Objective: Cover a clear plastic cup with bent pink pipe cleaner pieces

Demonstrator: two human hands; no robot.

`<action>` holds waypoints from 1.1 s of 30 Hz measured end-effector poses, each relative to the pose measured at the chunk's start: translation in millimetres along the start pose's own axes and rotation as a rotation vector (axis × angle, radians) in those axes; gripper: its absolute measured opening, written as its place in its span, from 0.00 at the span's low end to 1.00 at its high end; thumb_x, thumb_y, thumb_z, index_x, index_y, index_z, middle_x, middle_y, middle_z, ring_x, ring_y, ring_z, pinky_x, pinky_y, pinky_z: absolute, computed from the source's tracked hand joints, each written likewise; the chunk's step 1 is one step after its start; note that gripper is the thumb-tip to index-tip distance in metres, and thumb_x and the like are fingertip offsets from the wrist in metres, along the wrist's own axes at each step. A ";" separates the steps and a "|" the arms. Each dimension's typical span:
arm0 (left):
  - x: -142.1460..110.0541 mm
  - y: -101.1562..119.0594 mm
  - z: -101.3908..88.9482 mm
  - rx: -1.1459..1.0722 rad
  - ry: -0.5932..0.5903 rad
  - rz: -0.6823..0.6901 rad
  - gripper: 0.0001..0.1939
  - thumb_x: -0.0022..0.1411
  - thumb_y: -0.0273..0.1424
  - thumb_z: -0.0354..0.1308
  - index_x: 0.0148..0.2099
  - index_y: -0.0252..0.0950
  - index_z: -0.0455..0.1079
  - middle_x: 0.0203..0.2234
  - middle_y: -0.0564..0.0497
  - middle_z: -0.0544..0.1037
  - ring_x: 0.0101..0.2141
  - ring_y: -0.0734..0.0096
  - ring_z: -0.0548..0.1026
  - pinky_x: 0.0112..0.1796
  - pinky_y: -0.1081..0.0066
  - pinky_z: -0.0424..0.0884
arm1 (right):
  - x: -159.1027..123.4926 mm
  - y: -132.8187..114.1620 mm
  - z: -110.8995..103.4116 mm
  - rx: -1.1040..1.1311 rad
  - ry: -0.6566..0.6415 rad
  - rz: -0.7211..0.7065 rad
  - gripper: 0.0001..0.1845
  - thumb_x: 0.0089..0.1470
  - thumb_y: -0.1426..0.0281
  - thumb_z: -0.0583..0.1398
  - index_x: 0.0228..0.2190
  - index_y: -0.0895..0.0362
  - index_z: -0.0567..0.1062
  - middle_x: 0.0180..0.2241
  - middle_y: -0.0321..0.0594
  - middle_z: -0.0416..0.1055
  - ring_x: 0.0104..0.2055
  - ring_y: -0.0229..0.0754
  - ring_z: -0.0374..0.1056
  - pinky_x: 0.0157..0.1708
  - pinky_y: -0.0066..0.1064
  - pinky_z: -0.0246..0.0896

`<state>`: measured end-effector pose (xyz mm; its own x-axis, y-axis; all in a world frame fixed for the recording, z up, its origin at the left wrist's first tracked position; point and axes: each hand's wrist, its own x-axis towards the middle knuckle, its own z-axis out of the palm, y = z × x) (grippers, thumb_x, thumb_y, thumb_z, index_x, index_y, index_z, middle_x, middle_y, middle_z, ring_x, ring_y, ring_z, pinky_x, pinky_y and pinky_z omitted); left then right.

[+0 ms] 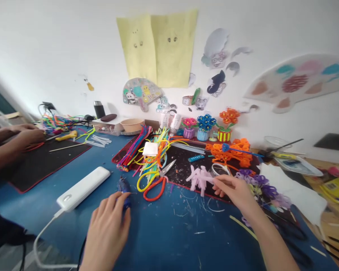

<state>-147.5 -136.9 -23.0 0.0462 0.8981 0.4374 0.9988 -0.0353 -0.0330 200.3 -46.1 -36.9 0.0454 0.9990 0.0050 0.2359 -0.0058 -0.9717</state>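
Note:
My left hand [110, 222] curls over a dark blue tool that looks like a hot glue gun [126, 202], its body showing between my thumb and index finger on the blue table. My right hand [233, 190] reaches to a small pile of pale pink pipe cleaner pieces [199, 178], fingertips pinched at the pile's right edge on a piece. Scissors [155, 184] with a yellow and a red handle lie between my hands. Behind my right fingers sits a roll of clear tape [220, 169]. Purple pipe cleaner flowers [251, 182] lie beside my right wrist.
A white power bank [83, 188] with a cable lies left. Pipe cleaner bundles [134, 148], orange flowers [240, 152] and several small flower pots [203, 130] line the back. At far left, another person's hands [31, 137] work over a black mat [48, 162].

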 end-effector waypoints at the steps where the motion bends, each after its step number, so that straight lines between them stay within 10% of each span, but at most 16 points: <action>1: -9.4 -14.0 -1.7 0.072 -0.028 -0.054 0.17 0.65 0.33 0.47 0.52 0.34 0.68 0.47 0.42 0.74 0.45 0.54 0.71 0.39 0.61 0.65 | -0.9 -0.4 2.1 -0.015 -0.012 0.003 0.20 0.49 0.54 0.63 0.31 0.60 0.76 0.25 0.44 0.74 0.25 0.43 0.69 0.25 0.31 0.63; 11: -9.5 -42.6 9.6 0.137 -0.187 -0.097 0.18 0.66 0.28 0.44 0.53 0.26 0.67 0.35 0.40 0.76 0.37 0.53 0.74 0.38 0.59 0.68 | -3.0 4.7 6.8 -0.050 -0.081 0.012 0.19 0.51 0.55 0.61 0.32 0.60 0.76 0.25 0.43 0.74 0.25 0.41 0.68 0.26 0.31 0.63; 19: -10.8 -41.7 18.2 -0.107 0.098 0.029 0.17 0.63 0.26 0.43 0.53 0.32 0.65 0.33 0.46 0.69 0.32 0.64 0.73 0.31 0.70 0.71 | -2.1 1.7 7.9 -0.073 -0.075 0.024 0.21 0.50 0.53 0.61 0.33 0.60 0.77 0.25 0.44 0.73 0.25 0.42 0.68 0.27 0.32 0.64; 33: -14.3 -46.2 31.1 -0.072 0.071 0.022 0.17 0.65 0.29 0.41 0.49 0.31 0.68 0.33 0.44 0.67 0.31 0.64 0.72 0.33 0.67 0.72 | -10.8 -14.5 16.7 -0.108 -0.095 0.016 0.17 0.53 0.57 0.59 0.29 0.58 0.76 0.24 0.42 0.75 0.25 0.41 0.68 0.25 0.29 0.64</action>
<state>-194.7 -134.5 -55.7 0.0666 0.8633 0.5003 0.9959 -0.0885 0.0203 180.1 -56.1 -26.8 -0.0407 0.9985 -0.0372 0.3393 -0.0212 -0.9404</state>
